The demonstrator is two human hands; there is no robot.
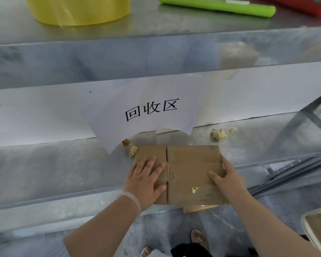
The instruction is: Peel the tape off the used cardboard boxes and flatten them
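Under a paper sign, the metal shelf carries the flattened cardboard box, long axis left to right; the left hand presses it flat with straight fingers. The right hand grips its right edge, thumb on top; both hands are equally near.

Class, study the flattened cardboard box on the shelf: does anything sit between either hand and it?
Nothing visible does. The left hand lies flat on the cardboard box; the right hand grips its right edge, thumb on top. Tape scraps lie beyond its far edge, clear of both hands.
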